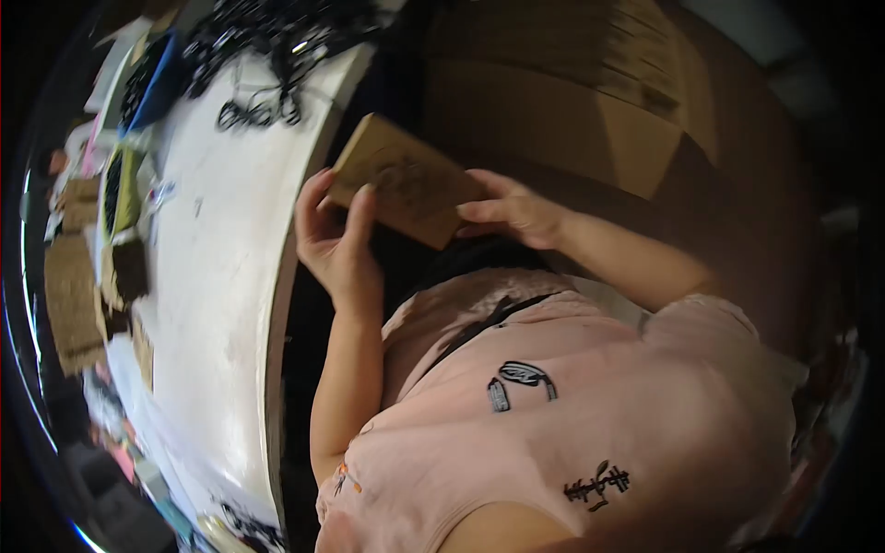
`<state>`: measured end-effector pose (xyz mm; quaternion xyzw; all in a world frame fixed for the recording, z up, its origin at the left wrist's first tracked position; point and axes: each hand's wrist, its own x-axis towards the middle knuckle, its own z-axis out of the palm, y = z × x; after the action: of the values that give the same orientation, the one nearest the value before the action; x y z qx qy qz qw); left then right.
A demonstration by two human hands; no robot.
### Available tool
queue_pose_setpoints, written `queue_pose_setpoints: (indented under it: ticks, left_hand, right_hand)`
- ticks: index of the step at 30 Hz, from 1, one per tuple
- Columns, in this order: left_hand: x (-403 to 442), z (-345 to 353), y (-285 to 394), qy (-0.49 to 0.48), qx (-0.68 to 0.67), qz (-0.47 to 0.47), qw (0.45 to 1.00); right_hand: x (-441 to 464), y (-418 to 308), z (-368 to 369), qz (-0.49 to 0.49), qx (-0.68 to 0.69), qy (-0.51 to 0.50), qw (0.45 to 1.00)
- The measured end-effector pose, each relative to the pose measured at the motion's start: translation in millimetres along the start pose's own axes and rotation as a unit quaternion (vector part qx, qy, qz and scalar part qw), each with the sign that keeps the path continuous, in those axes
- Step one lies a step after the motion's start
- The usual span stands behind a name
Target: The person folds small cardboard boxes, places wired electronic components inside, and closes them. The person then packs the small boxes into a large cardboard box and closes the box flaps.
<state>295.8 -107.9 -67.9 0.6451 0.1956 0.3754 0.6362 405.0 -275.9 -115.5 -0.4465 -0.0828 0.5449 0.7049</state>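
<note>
A small, flat brown cardboard box (406, 175) is held tilted in front of my body, beside the table edge. Its upper face carries dark marks that are too blurred to make out. My left hand (341, 235) grips the box's left end, with the thumb on the upper face and the fingers round the edge. On the opposite end, my right hand (512, 210) holds it with the thumb and fingers closed on the edge.
A white table (226, 240) runs along the left, with a pile of black cables (277, 55) at its top end. Along its far side stand a blue bin (152, 88), a yellow-green bin (126, 189) and cardboard boxes (72, 295). A large open carton (562, 120) is at upper right.
</note>
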Motion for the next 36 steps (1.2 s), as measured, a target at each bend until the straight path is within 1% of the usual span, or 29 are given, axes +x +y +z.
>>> queue_pose_setpoints:
  ticks: [1, 2, 4, 5, 8, 9, 10, 11, 12, 13, 15, 16, 17, 18, 19, 20, 21, 24, 25, 28, 31, 34, 36]
  left_hand:
    - [-3.1, 3.9, 0.4, 0.012, -0.004, -0.017, 1.0]
    - [-5.4, 10.0, 1.7, 0.008, -0.05, -0.022, 0.998]
    - [-11.0, 16.0, -0.6, 0.003, -0.079, -0.06, 0.995]
    - [-11.8, 17.4, -6.2, -0.017, -0.078, -0.06, 0.995]
    - [-14.1, 27.1, -19.3, -0.091, -0.084, -0.032, 0.992]
    - [-15.4, 26.1, -29.8, -0.119, -0.023, 0.004, 0.993]
    - [-20.8, 32.8, -26.4, -0.107, 0.027, 0.011, 0.994]
    - [-21.7, 35.4, -30.0, -0.126, 0.02, -0.003, 0.992]
    - [-21.2, 38.5, -37.7, -0.145, 0.014, -0.016, 0.989]
    - [-20.1, 41.1, -45.5, -0.163, -0.009, -0.04, 0.986]
    - [-18.0, 47.1, -65.1, -0.2, -0.01, -0.059, 0.978]
    - [-16.6, 52.2, -71.7, -0.214, -0.003, -0.071, 0.974]
    - [-15.6, 59.1, -78.0, -0.228, 0.001, -0.074, 0.971]
    - [-15.1, 67.1, -83.3, -0.241, -0.004, -0.08, 0.967]
    - [-13.6, 74.9, -89.0, -0.257, -0.01, -0.104, 0.961]
    - [-11.6, 84.1, -94.8, -0.273, -0.016, -0.128, 0.953]
    - [-9.2, 94.0, -101.4, -0.288, -0.01, -0.129, 0.949]
    - [1.0, 124.9, -115.1, -0.326, -0.008, -0.154, 0.933]
    - [5.3, 135.5, -118.7, -0.336, 0.002, -0.159, 0.928]
    - [19.5, 164.6, -126.9, -0.364, 0.031, -0.172, 0.915]
    - [31.5, 191.6, -135.7, -0.383, 0.042, -0.18, 0.905]
    - [39.7, 215.3, -145.5, -0.394, 0.04, -0.187, 0.899]
    - [43.9, 230.2, -153.1, -0.399, 0.043, -0.184, 0.897]
  right_hand:
    - [-4.1, -0.6, 2.3, -0.004, 0.024, -0.013, 1.0]
    - [-8.6, -2.5, 5.5, -0.012, 0.046, -0.023, 0.999]
    - [-9.9, -0.1, 12.0, -0.063, 0.103, -0.008, 0.993]
    - [-13.5, -4.4, 16.7, -0.094, 0.1, 0.015, 0.99]
    - [-13.7, -9.2, 3.1, -0.142, 0.098, 0.116, 0.978]
    - [-13.0, -14.4, -8.9, -0.163, 0.077, 0.163, 0.97]
    - [-12.9, -21.1, -26.4, -0.202, 0.057, 0.186, 0.96]
    - [-15.3, -33.1, -41.8, -0.266, 0.022, 0.211, 0.94]
    - [-15.2, -39.6, -74.7, -0.263, -0.006, 0.317, 0.911]
    - [-25.0, -55.0, -89.3, -0.28, -0.034, 0.395, 0.874]
    - [-34.8, -72.1, -176.6, -0.345, -0.119, 0.466, 0.806]
    - [-47.7, -83.6, -207.8, -0.353, -0.15, 0.509, 0.771]
    - [-60.1, -93.3, -231.8, -0.392, -0.139, 0.517, 0.748]
    - [-70.5, -97.5, -286.6, -0.351, -0.169, 0.585, 0.711]
    - [-83.5, -106.7, -298.6, -0.353, -0.16, 0.609, 0.692]
    - [-93.2, -112.6, -313.2, -0.334, -0.18, 0.642, 0.666]
    - [-102.9, -120.1, -320.0, -0.282, -0.195, 0.675, 0.654]
    - [-106.1, -122.4, -369.7, -0.225, -0.242, 0.743, 0.583]
    - [-106.1, -124.6, -382.1, -0.169, -0.275, 0.763, 0.56]
    - [-95.8, -127.5, -418.8, -0.156, -0.221, 0.74, 0.616]
    - [-83.3, -122.1, -459.0, -0.207, -0.218, 0.681, 0.667]
    - [-72.6, -116.3, -476.8, -0.125, -0.334, 0.714, 0.603]
    - [-73.8, -114.8, -481.5, -0.072, -0.377, 0.689, 0.615]
